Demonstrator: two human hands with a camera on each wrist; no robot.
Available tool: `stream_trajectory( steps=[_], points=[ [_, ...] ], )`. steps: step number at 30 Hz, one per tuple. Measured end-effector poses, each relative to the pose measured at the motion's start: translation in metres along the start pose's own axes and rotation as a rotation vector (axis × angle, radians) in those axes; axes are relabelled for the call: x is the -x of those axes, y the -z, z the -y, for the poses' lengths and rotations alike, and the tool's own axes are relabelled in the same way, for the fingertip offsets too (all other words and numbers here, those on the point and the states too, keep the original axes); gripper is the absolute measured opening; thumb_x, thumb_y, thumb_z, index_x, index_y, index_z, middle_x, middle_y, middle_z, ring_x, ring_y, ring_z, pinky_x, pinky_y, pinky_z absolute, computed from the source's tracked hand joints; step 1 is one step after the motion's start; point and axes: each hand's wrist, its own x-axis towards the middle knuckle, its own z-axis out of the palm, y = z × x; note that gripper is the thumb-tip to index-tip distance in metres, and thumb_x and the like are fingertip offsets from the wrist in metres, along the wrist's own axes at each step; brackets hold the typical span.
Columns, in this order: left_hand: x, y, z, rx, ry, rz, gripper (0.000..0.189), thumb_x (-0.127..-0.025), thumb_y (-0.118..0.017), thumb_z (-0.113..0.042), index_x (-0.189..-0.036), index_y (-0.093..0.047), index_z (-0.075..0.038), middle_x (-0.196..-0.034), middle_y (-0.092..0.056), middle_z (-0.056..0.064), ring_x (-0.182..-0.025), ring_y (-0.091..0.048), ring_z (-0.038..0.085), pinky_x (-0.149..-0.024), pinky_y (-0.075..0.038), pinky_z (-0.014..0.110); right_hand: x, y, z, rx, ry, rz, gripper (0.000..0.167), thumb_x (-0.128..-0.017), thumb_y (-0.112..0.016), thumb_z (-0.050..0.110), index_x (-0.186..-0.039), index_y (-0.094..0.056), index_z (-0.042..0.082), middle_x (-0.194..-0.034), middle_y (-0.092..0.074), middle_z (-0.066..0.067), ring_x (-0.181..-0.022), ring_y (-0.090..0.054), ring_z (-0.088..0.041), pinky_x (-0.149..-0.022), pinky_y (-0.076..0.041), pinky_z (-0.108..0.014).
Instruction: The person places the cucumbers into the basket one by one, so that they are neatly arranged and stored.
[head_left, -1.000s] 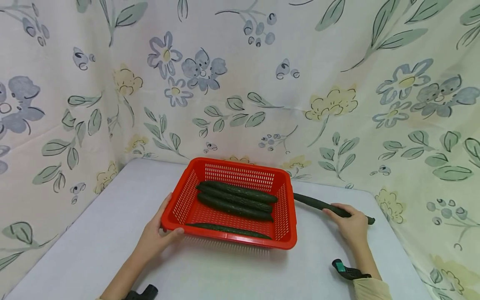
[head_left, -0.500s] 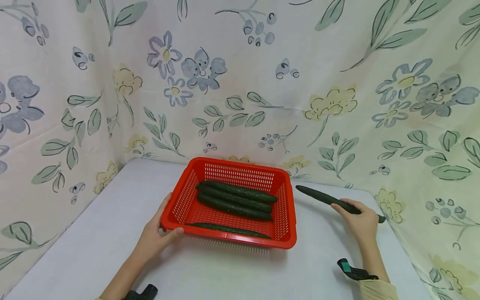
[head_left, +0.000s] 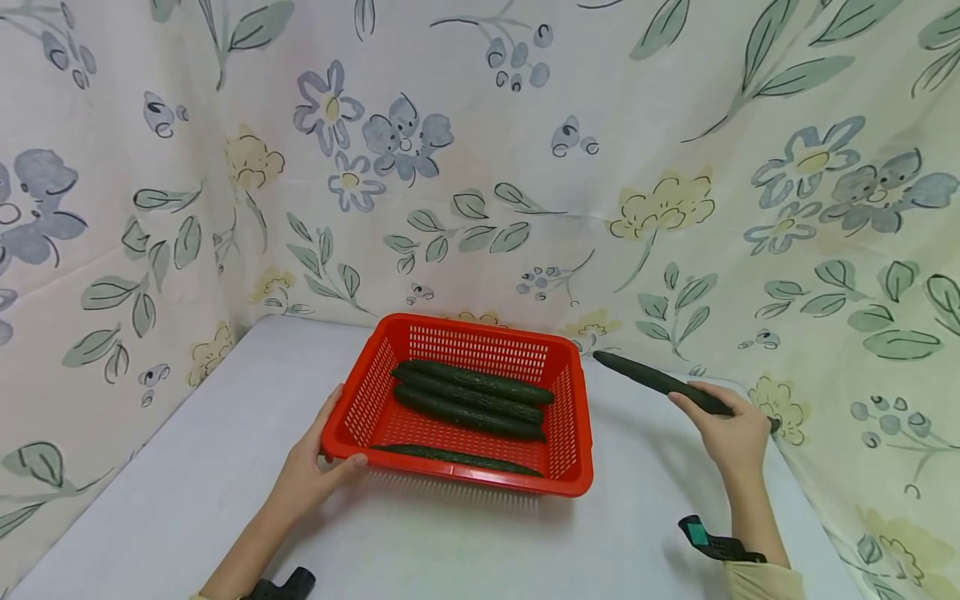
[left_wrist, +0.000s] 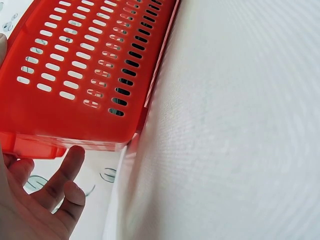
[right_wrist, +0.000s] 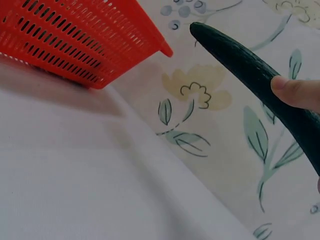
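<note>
A red plastic basket [head_left: 491,478] with slotted walls stands on the table. My left hand [head_left: 311,471] grips its front left corner, thumb on the rim; in the left wrist view the fingers [left_wrist: 56,187] are bent beneath the rim. Three dark green cucumbers [head_left: 468,398] lie side by side inside, and another cucumber [head_left: 457,457] lies along the front wall, partly hidden by the rim. Right of the basket, my right hand [head_left: 733,435] holds a long cucumber [head_left: 656,379] near its thicker end, raised above the table. Its far tip [right_wrist: 197,30] points up and left, near the basket's right side.
The white table [head_left: 187,467] spreads around the basket on both sides and in front. A floral curtain [head_left: 480,150] hangs close behind the table and along its left and right edges. Each wrist wears a black strap [head_left: 720,546].
My right hand has lifted the cucumber up and moved slightly right, drawing its tip away from the basket's edge. The left hand and the basket stay in place.
</note>
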Motion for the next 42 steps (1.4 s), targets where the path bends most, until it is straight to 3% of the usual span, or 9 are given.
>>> stream_trajectory(
  steps=[10, 15, 18, 24, 36, 42],
  points=[
    [0.001, 0.002, -0.002, -0.016, 0.01, 0.006, 0.107, -0.09, -0.083, -0.03, -0.172, -0.015, -0.029, -0.17, -0.037, 0.012, -0.121, -0.057, 0.027, -0.082, -0.053, 0.031, 0.005, -0.012, 0.014, -0.004, 0.031, 0.018, 0.038, -0.078, -0.097, 0.026, -0.111, -0.085, 0.01, -0.095, -0.071, 0.028, -0.089, -0.062, 0.011, -0.071, -0.048, -0.007],
    [-0.001, 0.001, -0.002, -0.014, -0.004, 0.002, 0.105, -0.09, -0.082, -0.03, -0.172, -0.017, -0.025, -0.17, -0.038, 0.014, -0.125, -0.058, 0.029, -0.085, -0.055, 0.031, 0.011, -0.027, 0.02, 0.01, 0.024, 0.065, 0.04, -0.08, -0.096, 0.032, -0.113, -0.084, 0.012, -0.11, -0.08, 0.0, -0.091, -0.06, 0.011, -0.073, -0.048, -0.007],
    [-0.001, 0.0, 0.0, -0.01, -0.01, 0.003, 0.105, -0.09, -0.082, -0.029, -0.172, -0.018, -0.021, -0.169, -0.039, 0.015, -0.118, -0.057, 0.026, -0.078, -0.052, 0.029, 0.014, -0.036, 0.025, 0.002, 0.029, 0.095, 0.04, -0.081, -0.095, 0.032, -0.114, -0.084, 0.012, -0.116, -0.079, -0.012, -0.093, -0.059, 0.009, -0.074, -0.048, -0.007],
    [0.0, -0.001, 0.001, -0.016, -0.019, -0.007, 0.105, -0.089, -0.083, -0.029, -0.172, -0.019, -0.02, -0.167, -0.041, 0.017, -0.108, -0.053, 0.016, -0.07, -0.045, 0.029, 0.008, -0.052, 0.042, -0.03, 0.058, 0.165, 0.039, -0.083, -0.094, 0.035, -0.114, -0.084, 0.013, -0.116, -0.079, -0.01, -0.096, -0.061, 0.002, -0.076, -0.048, -0.012],
    [0.0, -0.001, 0.002, -0.018, -0.013, -0.003, 0.105, -0.09, -0.082, -0.029, -0.172, -0.018, -0.021, -0.168, -0.04, 0.016, -0.111, -0.054, 0.016, -0.073, -0.048, 0.029, -0.009, -0.086, 0.091, -0.079, 0.157, 0.25, 0.041, -0.083, -0.093, 0.038, -0.114, -0.084, 0.011, -0.111, -0.079, -0.01, -0.095, -0.067, -0.019, -0.07, -0.051, -0.019],
    [0.0, 0.0, 0.0, -0.03, -0.015, -0.003, 0.105, -0.09, -0.083, -0.029, -0.172, -0.017, -0.022, -0.169, -0.038, 0.015, -0.119, -0.057, 0.024, -0.079, -0.052, 0.029, -0.016, -0.104, 0.121, -0.115, 0.214, 0.28, 0.04, -0.082, -0.094, 0.037, -0.11, -0.084, 0.01, -0.106, -0.078, -0.009, -0.094, -0.068, -0.023, -0.072, -0.052, -0.024]
  ],
)
